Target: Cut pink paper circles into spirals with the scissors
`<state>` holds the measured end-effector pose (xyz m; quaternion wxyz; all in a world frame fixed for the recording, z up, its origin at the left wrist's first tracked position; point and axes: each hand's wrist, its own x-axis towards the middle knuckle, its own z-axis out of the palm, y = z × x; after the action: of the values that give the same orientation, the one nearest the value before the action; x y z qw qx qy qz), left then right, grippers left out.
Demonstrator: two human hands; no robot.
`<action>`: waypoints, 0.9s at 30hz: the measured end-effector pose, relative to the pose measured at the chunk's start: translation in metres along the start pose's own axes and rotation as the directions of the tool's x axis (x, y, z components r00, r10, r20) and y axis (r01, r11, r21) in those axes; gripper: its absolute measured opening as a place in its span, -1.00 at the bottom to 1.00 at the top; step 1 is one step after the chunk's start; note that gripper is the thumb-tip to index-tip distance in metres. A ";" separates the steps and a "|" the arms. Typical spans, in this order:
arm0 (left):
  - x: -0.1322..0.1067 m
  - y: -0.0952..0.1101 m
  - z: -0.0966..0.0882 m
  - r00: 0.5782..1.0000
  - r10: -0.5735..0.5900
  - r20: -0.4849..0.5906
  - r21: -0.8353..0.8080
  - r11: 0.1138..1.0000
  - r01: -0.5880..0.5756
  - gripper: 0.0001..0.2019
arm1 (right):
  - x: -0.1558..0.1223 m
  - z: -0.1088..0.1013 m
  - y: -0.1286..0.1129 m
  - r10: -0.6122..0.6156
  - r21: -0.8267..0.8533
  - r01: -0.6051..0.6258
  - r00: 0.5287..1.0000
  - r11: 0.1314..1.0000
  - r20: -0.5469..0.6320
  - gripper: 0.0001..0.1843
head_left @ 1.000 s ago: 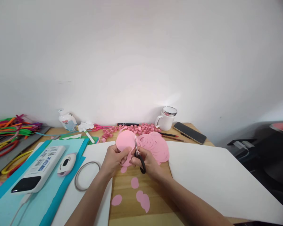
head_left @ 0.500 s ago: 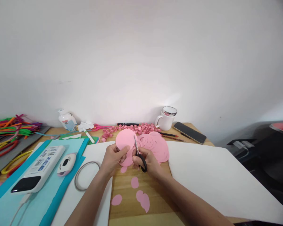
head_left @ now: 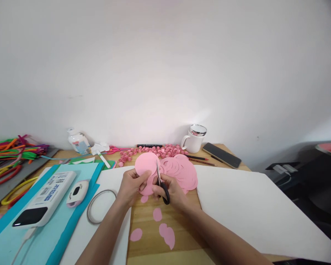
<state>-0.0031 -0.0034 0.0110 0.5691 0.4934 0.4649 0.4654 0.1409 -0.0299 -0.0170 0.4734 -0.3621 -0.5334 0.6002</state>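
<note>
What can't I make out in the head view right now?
Head view: part of the scissors, hidden by the right hand.
Head view: part of the held pink disc, covered by the left hand.
Head view: fine print on the white device, too small.
Head view: colourful stems, cut off by the left edge.

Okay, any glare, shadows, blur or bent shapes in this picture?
Head view: a bright streak on the wall above the white mug, soft shadow to its left; head view, right: the white sheet looks bowed along its far edge, perhaps by the lens; head view, centre: the scissors show no strong motion blur.
</note>
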 end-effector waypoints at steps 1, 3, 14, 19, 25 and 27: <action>0.000 0.000 0.000 1.000 -0.002 0.004 0.017 1.000 0.002 -0.63 | 0.001 0.000 -0.001 -0.003 0.003 0.003 1.000 1.000 -0.014 -0.65; -0.001 0.001 0.000 1.000 -0.004 0.009 0.038 0.999 0.004 -0.63 | 0.001 -0.001 -0.003 -0.011 0.010 0.011 0.999 1.000 -0.039 -0.65; 0.000 0.000 -0.001 1.000 0.020 0.017 0.043 0.999 -0.021 -0.63 | 0.002 -0.003 0.006 -0.007 0.091 0.010 0.999 0.996 -0.031 -0.71; 0.000 0.000 -0.002 1.000 0.021 0.018 0.032 0.999 -0.021 -0.65 | 0.001 -0.004 0.005 -0.012 -0.002 0.012 0.999 1.000 -0.037 -0.75; 0.001 0.001 -0.002 0.999 0.034 0.009 0.011 0.999 -0.034 -0.66 | 0.000 -0.004 0.004 -0.034 0.006 0.034 0.999 0.999 -0.013 -0.77; 0.001 0.002 -0.002 1.000 0.029 0.002 0.002 1.000 -0.029 -0.67 | 0.000 -0.004 0.005 -0.027 0.014 0.027 1.000 1.000 -0.015 -0.74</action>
<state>-0.0050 -0.0023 0.0124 0.5622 0.5010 0.4579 0.4726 0.1439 -0.0289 -0.0228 0.4880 -0.3560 -0.5303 0.5949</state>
